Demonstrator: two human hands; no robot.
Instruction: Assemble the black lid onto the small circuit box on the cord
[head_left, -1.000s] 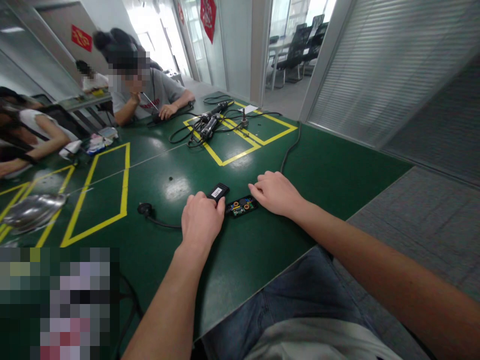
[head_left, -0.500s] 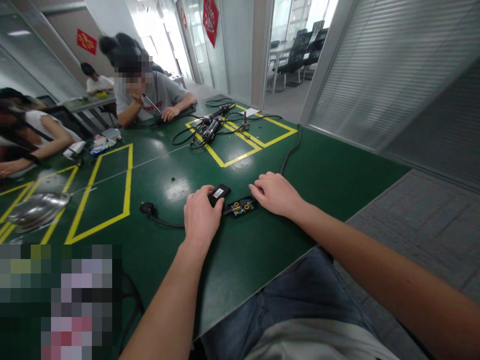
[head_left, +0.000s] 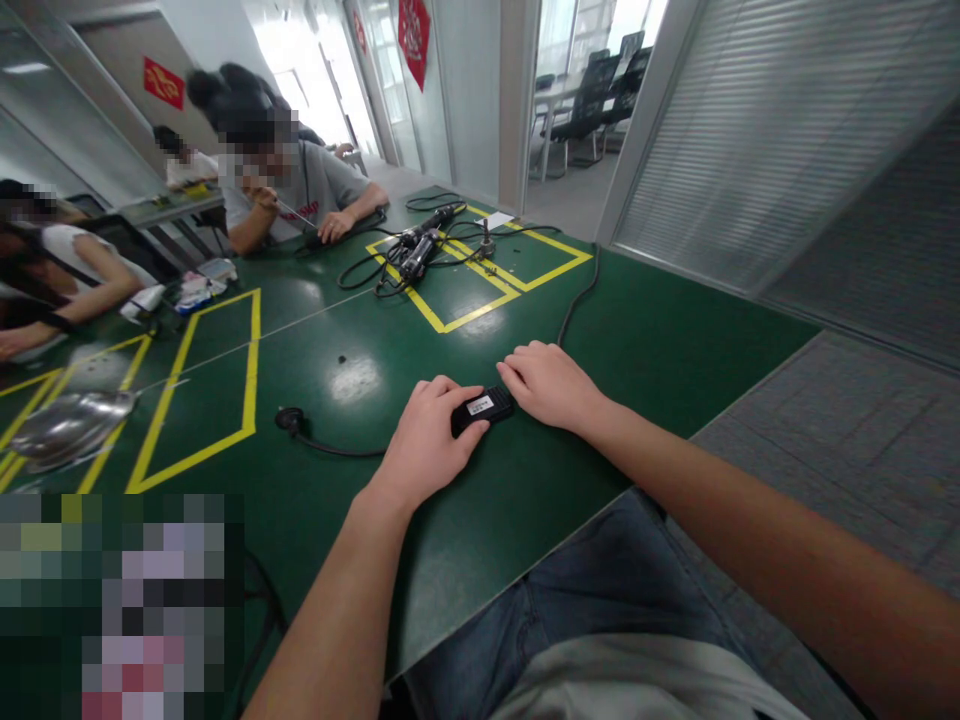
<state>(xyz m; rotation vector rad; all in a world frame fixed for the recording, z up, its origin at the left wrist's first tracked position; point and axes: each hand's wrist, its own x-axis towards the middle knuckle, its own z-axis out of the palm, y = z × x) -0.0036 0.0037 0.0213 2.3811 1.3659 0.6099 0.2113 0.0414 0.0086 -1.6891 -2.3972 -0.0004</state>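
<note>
A black plastic cover [head_left: 495,403] with a white label sits between the thumb and fingers of my left hand [head_left: 427,440]. It lies over the small black housing whose circuit board is now hidden beneath it. Just to the right, my right hand [head_left: 553,385] is closed at the housing's end, around the black cable [head_left: 576,305] that comes out behind it; the exact grip is partly hidden by the fingers. From under my left hand another cord runs left to a black power plug [head_left: 290,420] on the green table [head_left: 675,330].
Black electric screwdrivers [head_left: 420,250] with coiled cords lie farther back among yellow tape outlines, near a small metal part [head_left: 487,240]. A shiny metal bowl [head_left: 71,430] stands at the left. Across the table a person [head_left: 300,190] holds a thin tool; others sit at the far left.
My left hand has moved right and brought the cover from beside the housing onto it, hiding the circuit board. My right hand has stayed almost in place.
</note>
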